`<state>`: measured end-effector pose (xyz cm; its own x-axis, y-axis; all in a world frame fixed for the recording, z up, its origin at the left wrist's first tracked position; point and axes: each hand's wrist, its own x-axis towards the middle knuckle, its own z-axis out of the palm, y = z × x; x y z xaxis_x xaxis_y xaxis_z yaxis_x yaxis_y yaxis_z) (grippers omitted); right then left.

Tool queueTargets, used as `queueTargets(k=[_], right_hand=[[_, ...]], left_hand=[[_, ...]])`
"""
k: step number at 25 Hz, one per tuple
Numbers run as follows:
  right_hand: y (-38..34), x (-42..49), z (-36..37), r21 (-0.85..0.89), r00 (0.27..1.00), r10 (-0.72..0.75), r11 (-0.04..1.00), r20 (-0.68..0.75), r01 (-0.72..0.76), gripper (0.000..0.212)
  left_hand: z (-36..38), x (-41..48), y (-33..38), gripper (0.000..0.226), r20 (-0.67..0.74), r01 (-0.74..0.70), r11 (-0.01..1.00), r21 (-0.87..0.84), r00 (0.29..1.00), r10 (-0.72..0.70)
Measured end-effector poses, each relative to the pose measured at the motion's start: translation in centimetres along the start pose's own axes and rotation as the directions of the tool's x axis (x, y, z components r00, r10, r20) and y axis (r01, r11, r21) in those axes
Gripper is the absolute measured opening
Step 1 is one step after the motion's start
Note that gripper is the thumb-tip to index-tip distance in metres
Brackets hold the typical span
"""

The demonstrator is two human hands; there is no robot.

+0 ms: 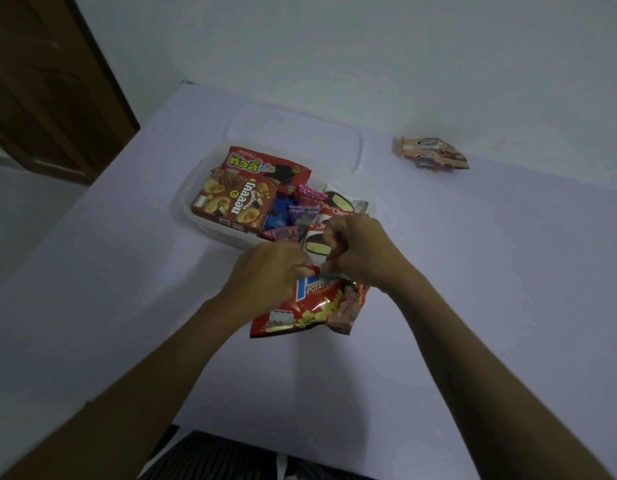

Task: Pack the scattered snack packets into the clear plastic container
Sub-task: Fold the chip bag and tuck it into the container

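The left hand (269, 268) and the right hand (359, 251) both pinch the top of the red chip bag (314, 311), just in front of the clear container (183, 202); their fingers hide the bag's top edge. Snack packets (231, 202) fill the container; orange packets (431, 155) lie well to its right, too blurry to read.

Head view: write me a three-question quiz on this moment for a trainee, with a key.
1. True or false: the red potato chip bag already lies inside the clear plastic container.
2. Left hand and right hand: which holds the bag's top edge? A) left only B) right only C) both
3. What colour are the loose packets at the far right of the table?

Key: 1 false, it is held in front of the container; 2 C; 3 orange.
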<state>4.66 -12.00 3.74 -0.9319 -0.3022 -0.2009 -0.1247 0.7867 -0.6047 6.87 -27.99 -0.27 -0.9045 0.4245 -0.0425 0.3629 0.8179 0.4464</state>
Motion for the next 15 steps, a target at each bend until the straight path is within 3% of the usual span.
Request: queueTargets(k=[4, 8, 11, 13, 15], right_hand=[[0.3, 0.1, 0.0, 0.038, 1.0, 0.001, 0.999, 0.01, -0.001, 0.038], [0.5, 0.1, -0.1, 0.039, 0.997, -0.011, 0.999, 0.076, 0.008, 0.026], [0.5, -0.1, -0.3, 0.119, 0.999, -0.028, 0.992, -0.02, 0.03, 0.013], [0.9, -0.4, -0.2, 0.221, 0.993, 0.037, 0.975, -0.114, -0.011, 0.023], [1.2, -0.7, 0.4, 0.256, 0.988, 0.111, 0.963, -0.103, -0.082, 0.025]], left_hand=[[0.4, -0.2, -0.5, 0.026, -0.021, -0.051, 0.997, -0.056, 0.999, 0.05], [0.9, -0.1, -1.5, 0.022, -0.081, 0.017, 0.989, -0.146, 0.996, -0.029], [0.6, 0.3, -2.0, 0.023, -0.089, 0.059, 0.98, -0.19, 0.993, -0.077], [0.3, 0.4, -2.1, 0.024, -0.083, 0.063, 0.979, -0.193, 0.993, -0.08], [0.1, 0.4, -2.1, 0.024, -0.084, 0.057, 0.981, -0.187, 0.994, -0.074]])
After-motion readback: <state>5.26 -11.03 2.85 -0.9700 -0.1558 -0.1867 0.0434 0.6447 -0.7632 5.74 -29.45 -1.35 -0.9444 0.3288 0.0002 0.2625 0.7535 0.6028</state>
